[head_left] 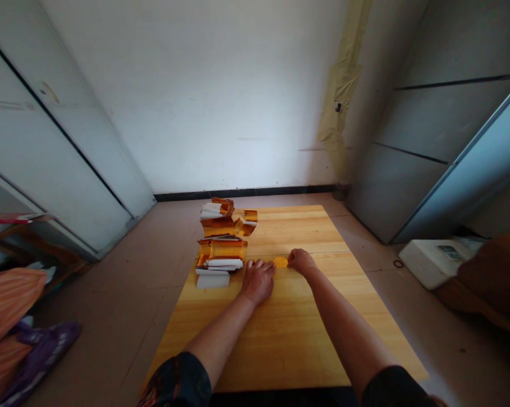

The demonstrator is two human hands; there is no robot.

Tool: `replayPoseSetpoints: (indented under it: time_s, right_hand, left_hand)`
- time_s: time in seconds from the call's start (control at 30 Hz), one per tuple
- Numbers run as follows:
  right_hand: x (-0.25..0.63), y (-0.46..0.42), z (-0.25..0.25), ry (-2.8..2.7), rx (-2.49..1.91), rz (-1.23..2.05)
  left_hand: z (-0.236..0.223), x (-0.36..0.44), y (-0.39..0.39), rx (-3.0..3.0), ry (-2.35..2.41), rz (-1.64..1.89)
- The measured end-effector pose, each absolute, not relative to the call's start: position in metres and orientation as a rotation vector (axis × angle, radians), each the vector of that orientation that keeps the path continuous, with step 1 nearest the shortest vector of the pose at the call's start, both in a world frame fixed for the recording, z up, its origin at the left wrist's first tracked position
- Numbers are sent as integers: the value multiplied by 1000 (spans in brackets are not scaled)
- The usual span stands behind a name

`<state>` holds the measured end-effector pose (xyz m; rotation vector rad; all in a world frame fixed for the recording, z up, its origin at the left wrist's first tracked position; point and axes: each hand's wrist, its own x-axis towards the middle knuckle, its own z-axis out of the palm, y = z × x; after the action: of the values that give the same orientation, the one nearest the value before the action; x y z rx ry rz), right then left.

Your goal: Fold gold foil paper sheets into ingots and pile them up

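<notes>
A small, thin orange piece [280, 262], roundish and see-through-looking, lies on the wooden table [288, 339] between my two hands. My left hand [258, 281] rests flat on the tabletop with its fingers spread, the index side by the piece's left edge. At the right edge of the piece, my right hand [302, 263] has its fingers closed in a pinch on it. Just left of my left hand stands a bundle of curled amber film sheets [223, 250] with white paper strips [225, 264]. A separate white slip [213, 281] lies in front of that bundle.
More curled amber sheets [229, 226] with white paper [211, 211] sit at the table's far left corner. A white wall [221, 113] rises beyond. A grey cabinet [407, 158] and a white box [428, 261] stand right; orange and purple bags [13, 316] lie left.
</notes>
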<state>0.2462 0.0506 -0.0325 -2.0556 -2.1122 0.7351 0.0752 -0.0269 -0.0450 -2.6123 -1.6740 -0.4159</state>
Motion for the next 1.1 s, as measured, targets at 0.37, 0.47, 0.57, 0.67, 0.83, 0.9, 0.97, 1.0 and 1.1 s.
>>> replayPoseSetpoints:
  time_s: [0.37,0.47,0.57,0.67,0.83,0.9,0.97,1.0,1.1]
  right_hand:
    - [258,53,-35,-2058,-2064,763]
    - [268,52,-35,-2024,-2076,756]
    - [280,53,-33,-1978,-2097,722]
    - [283,54,-29,-1923,-2063,640]
    - [250,51,-21,-1957,-1714,820]
    - [234,50,-20,-2088,-1717,909]
    - [224,49,-22,-2152,-1733,915]
    - [222,48,-23,-2169,-1743,906]
    - [222,48,-26,-2195,-1759,883]
  left_hand:
    - [-46,76,-27,-2604,-1690,-385]
    - [-46,77,-27,-2606,-1695,-378]
    - [-44,78,-27,-2615,-1706,-369]
    - [-43,79,-26,-2621,-1734,-382]
    - [-41,82,-24,-2622,-1808,-442]
    - [-41,83,-23,-2614,-1856,-471]
    - [-44,85,-20,-2592,-1908,-517]
    - [-45,85,-17,-2574,-1937,-547]
    - [-51,86,-8,-2465,-2079,-644]
